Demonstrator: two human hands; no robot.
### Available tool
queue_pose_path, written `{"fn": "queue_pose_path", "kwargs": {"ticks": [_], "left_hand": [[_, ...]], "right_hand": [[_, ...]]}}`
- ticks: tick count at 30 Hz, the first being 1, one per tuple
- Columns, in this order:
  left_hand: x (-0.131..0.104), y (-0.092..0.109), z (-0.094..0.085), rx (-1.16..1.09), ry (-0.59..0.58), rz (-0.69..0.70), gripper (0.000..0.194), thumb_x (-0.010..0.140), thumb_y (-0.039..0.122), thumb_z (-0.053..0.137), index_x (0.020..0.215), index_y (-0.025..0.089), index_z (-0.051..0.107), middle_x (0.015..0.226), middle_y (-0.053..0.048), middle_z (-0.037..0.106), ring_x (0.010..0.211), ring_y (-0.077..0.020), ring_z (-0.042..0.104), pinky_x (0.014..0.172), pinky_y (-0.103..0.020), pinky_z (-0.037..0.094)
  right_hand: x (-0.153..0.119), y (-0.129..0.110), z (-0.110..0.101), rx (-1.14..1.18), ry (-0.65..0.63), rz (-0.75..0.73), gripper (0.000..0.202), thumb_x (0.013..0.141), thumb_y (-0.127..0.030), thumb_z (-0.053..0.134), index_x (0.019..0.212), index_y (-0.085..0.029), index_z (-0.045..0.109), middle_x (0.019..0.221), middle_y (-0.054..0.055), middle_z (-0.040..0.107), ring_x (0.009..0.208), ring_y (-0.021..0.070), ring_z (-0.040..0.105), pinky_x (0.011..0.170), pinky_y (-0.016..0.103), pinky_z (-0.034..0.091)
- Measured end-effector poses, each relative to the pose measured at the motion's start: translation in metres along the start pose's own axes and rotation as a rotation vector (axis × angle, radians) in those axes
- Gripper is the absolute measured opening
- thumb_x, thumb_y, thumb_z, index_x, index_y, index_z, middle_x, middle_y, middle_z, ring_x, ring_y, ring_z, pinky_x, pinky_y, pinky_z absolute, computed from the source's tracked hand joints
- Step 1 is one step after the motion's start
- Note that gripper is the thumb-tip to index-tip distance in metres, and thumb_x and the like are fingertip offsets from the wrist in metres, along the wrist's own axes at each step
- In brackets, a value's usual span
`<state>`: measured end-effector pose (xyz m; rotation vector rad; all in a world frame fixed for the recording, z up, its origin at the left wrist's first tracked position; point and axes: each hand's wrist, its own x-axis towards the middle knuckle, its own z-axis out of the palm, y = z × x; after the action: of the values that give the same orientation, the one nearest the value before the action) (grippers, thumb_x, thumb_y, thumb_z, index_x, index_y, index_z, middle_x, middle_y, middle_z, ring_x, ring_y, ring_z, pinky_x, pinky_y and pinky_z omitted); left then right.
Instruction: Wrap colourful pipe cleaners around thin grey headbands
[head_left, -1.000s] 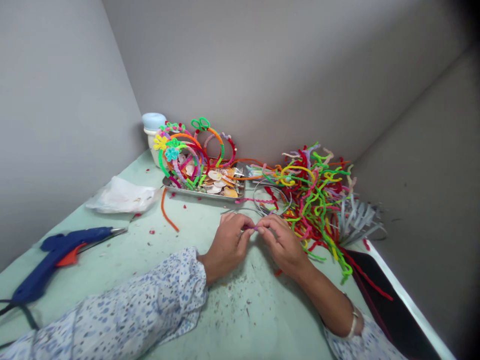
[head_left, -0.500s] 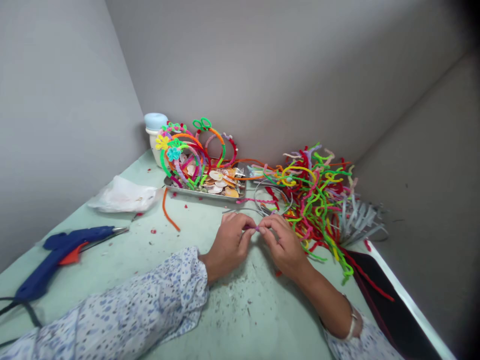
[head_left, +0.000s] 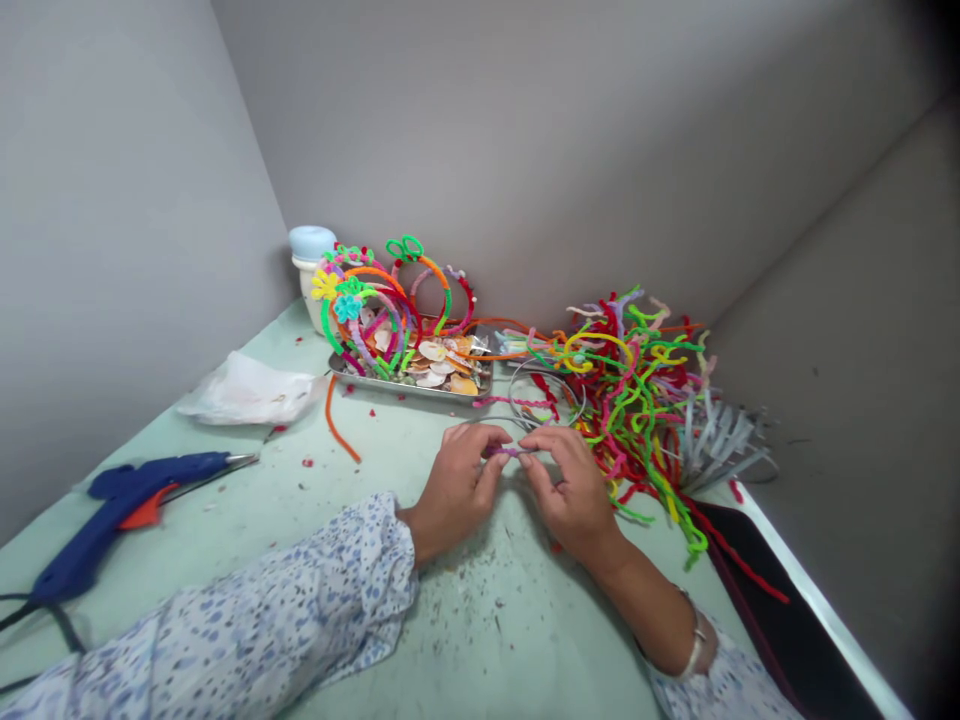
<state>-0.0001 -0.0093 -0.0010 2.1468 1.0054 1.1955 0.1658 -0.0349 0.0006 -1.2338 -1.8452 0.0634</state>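
Near the middle of the table, my left hand (head_left: 461, 485) is closed in a pinch on a short purple pipe cleaner (head_left: 508, 452). Thumb and forefinger of my right hand (head_left: 570, 490) are pinched at its other end, where a thin grey band (head_left: 527, 452) shows. Whether the purple piece is wound round that band is too small to tell. Just behind my fingers lie loops of grey wire-like band (head_left: 511, 395). To the right of them is a tangled heap of coloured pipe cleaners (head_left: 630, 400).
A metal tray (head_left: 420, 388) holds shells, with several fuzzy headbands (head_left: 375, 300) standing over it. A blue glue gun (head_left: 127, 500), a white plastic bag (head_left: 251, 390) and a lidded cup (head_left: 309, 270) are on the left. Grey strips (head_left: 716, 440) lie at right, near a black flat object (head_left: 795, 620).
My right fingertips have drawn slightly apart from the left ones, so more of the purple piece and some grey band show between them. My left hand has hardly moved.
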Motion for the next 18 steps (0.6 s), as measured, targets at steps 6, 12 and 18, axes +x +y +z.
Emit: {"fn": "queue_pose_path", "kwargs": {"ticks": [6,12,18], "left_hand": [[0.0017,0.0017,-0.0016,0.007,-0.006,0.002,0.015,0.091,0.021,0.045,0.097,0.02,0.059,0.092,-0.004,0.063,0.091,-0.0189,0.054,0.088,-0.036,0.038],[0.0027,0.0023,-0.0025,-0.015,0.016,-0.03,0.015,0.091,0.021,0.045,0.095,0.018,0.059,0.089,-0.004,0.061,0.09,-0.0182,0.054,0.085,-0.034,0.04],[0.0019,0.001,-0.0019,-0.054,0.008,-0.05,0.014,0.091,0.019,0.043,0.095,0.018,0.057,0.091,-0.004,0.06,0.089,-0.0178,0.053,0.083,-0.033,0.041]], "right_hand": [[-0.0026,0.0024,-0.0014,-0.108,0.184,-0.035,0.009,0.084,-0.019,0.057,0.092,-0.022,0.059,0.089,0.006,0.061,0.089,0.0229,0.055,0.082,0.041,0.043],[-0.0033,0.0048,0.0015,-0.132,0.029,-0.09,0.01,0.085,-0.019,0.056,0.092,-0.022,0.062,0.087,0.006,0.066,0.084,0.022,0.056,0.077,0.039,0.042],[-0.0025,0.0062,0.0048,-0.167,-0.074,-0.069,0.011,0.086,-0.024,0.055,0.093,-0.019,0.062,0.088,0.007,0.065,0.083,0.0224,0.054,0.075,0.038,0.041]]}}
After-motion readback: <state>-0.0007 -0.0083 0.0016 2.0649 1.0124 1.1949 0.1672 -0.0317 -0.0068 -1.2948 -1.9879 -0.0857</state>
